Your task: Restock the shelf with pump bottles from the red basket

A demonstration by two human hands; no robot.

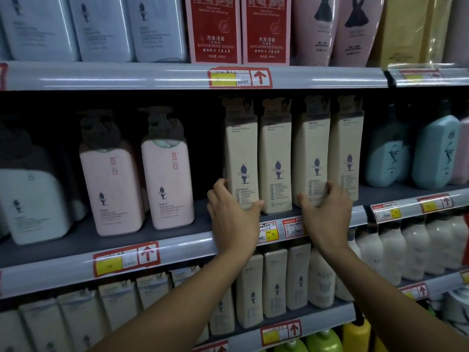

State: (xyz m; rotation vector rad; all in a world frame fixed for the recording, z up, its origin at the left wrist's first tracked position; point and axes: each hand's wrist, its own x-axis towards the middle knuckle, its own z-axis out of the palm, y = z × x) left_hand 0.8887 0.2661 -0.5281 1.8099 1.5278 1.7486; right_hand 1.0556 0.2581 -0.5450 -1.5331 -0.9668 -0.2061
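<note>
Your left hand (232,214) has its grip around the base of the leftmost cream pump bottle (242,158) in a row of four on the middle shelf (177,247), thumb on its front. Your right hand (327,212) holds the third cream bottle (313,153), just at 3 o'clock of the second. Pink pump bottles (167,179) stand at 9 o'clock.

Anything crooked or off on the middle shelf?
Nothing damaged or spilled. The four cream bottles stand upright in a row; left hand grips the first, right hand the third.
</note>
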